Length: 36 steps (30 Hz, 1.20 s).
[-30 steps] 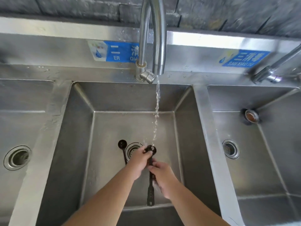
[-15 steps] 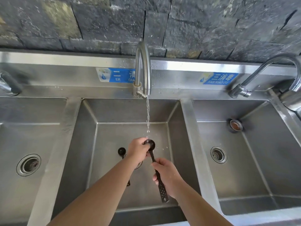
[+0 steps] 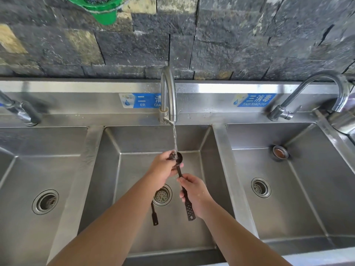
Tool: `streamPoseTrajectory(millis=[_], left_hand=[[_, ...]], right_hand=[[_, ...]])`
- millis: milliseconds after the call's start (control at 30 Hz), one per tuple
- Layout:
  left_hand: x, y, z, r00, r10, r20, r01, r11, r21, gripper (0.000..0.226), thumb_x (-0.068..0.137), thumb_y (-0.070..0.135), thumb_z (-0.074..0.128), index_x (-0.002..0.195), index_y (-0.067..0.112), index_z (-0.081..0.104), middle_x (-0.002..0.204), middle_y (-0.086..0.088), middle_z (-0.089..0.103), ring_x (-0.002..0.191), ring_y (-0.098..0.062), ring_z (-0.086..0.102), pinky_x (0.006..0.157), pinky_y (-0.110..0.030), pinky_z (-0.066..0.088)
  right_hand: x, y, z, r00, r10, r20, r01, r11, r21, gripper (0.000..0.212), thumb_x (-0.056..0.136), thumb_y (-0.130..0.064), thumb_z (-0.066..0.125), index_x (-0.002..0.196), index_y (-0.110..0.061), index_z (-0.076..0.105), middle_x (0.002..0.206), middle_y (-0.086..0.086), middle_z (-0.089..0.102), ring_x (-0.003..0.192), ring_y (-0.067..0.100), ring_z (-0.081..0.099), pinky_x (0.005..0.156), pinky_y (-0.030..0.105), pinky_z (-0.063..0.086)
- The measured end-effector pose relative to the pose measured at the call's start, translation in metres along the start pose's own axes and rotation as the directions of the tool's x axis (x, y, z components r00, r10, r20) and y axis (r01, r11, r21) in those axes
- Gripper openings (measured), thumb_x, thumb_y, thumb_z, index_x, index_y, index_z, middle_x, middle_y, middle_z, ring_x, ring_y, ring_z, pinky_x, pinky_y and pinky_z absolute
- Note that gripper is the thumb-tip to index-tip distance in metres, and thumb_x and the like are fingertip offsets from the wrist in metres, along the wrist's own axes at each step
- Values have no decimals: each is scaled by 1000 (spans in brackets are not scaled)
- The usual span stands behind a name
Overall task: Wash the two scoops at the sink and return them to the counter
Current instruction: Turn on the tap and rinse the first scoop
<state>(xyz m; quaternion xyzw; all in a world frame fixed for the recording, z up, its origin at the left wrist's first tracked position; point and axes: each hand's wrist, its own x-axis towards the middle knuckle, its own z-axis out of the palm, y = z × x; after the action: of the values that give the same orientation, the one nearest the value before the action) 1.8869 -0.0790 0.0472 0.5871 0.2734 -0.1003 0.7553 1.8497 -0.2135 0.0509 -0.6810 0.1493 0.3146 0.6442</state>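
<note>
Person at a three-basin steel sink, both hands over the middle basin point(image 3: 134, 169). Right hand point(image 3: 196, 194) is clamped around the handle of a dark scoop point(image 3: 181, 176); the handle's perforated end sticks out below the fist, toward the person. Left hand point(image 3: 163, 167) is closed around the scoop's bowl, fingers cupped on it, apparently rubbing. Water stream point(image 3: 174, 139) from the middle faucet point(image 3: 169, 93) lands right on the bowl at the left hand.

Key relation: held scoop's long axis runs from the right-hand grip up and slightly left, away from the person, bowl end just beyond the grip and under the water. Left hand is the nearer one to the bowl; right hand has the handle.

Second scoop point(image 3: 153, 214) lies on the basin floor below and left of the right-hand grip, handle pointing toward the person, upper part hidden behind the left forearm. Left arm is directly above it, so the left hand looks nearer for picking it up.

Containers: the middle basin holds the second scoop and a drain strainer point(image 3: 162, 194); left and right basins show only drains, plus an overflow fitting on the right one. No counter in view.

Judgement: first scoop mid-wash, second not yet picked up.
</note>
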Motion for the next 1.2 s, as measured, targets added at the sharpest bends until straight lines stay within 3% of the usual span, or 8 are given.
streamPoseTrajectory(millis=[133, 267, 367, 467, 667, 933, 1100, 1200], left_hand=[[-11, 12, 2, 996, 21, 85, -8, 988, -157, 18, 92, -7, 50, 103, 4, 60, 100, -16, 66, 89, -23, 69, 67, -28, 60], [-14, 20, -4, 997, 44, 69, -52, 990, 129, 13, 91, 7, 58, 92, 11, 70, 101, -14, 73, 86, -25, 66, 78, -35, 52], [-13, 27, -9, 995, 66, 70, -75, 987, 144, 13, 91, 7, 59, 94, 12, 70, 101, -8, 74, 86, -22, 66, 81, -38, 50], [-10, 35, -11, 995, 82, 59, -87, 991, 103, 9, 90, 9, 63, 89, 14, 71, 92, -15, 69, 79, -23, 62, 76, -38, 48], [-1, 55, -8, 992, 115, 50, -118, 991, 66, 20, 90, 6, 62, 96, 23, 71, 100, -6, 73, 87, -23, 64, 95, -47, 49], [4, 92, -8, 973, 231, -4, -231, 973, -14, 21, 93, 3, 56, 94, 18, 69, 107, -14, 72, 88, -27, 66, 88, -44, 54], [8, 114, -10, 961, 275, -17, -276, 959, -64, 22, 94, 1, 52, 114, 1, 61, 79, -15, 63, 57, -24, 52, 54, -33, 44], [9, 119, -11, 956, 289, -47, -292, 951, -105, 19, 94, 1, 52, 104, 8, 66, 71, -7, 64, 54, -20, 53, 49, -30, 42]], right_hand=[[8, -8, 0, 999, -28, 28, 26, 998, 65, 17, 100, -14, 55, 90, -11, 69, 54, 8, 56, 45, 18, 49, 46, 28, 41], [18, -21, 2, 994, -92, 56, 85, 990, 113, 17, 100, -11, 54, 104, -7, 70, 77, 16, 64, 53, 17, 52, 51, 30, 42], [25, -34, 7, 989, -118, 88, 104, 984, 145, 17, 100, -9, 53, 98, -7, 70, 87, 20, 62, 53, 17, 51, 51, 29, 41], [29, -45, 13, 983, -146, 114, 120, 972, 204, 14, 100, -7, 54, 101, -3, 67, 82, 20, 58, 51, 17, 49, 49, 27, 40], [39, -71, 15, 971, -193, 139, 148, 948, 284, 16, 100, -4, 51, 107, -1, 66, 66, 7, 61, 50, 16, 49, 47, 25, 39], [51, -112, 26, 956, -214, 199, 139, 932, 335, 19, 91, 0, 47, 93, 0, 65, 74, 15, 61, 51, 19, 51, 49, 28, 38], [57, -136, 35, 951, -218, 220, 132, 928, 349, 28, 86, 0, 44, 74, -5, 69, 67, 15, 64, 50, 19, 53, 52, 29, 38], [57, -142, 37, 939, -236, 251, 137, 925, 355, 23, 87, 0, 44, 76, -3, 64, 69, 14, 65, 53, 19, 55, 53, 30, 40]])
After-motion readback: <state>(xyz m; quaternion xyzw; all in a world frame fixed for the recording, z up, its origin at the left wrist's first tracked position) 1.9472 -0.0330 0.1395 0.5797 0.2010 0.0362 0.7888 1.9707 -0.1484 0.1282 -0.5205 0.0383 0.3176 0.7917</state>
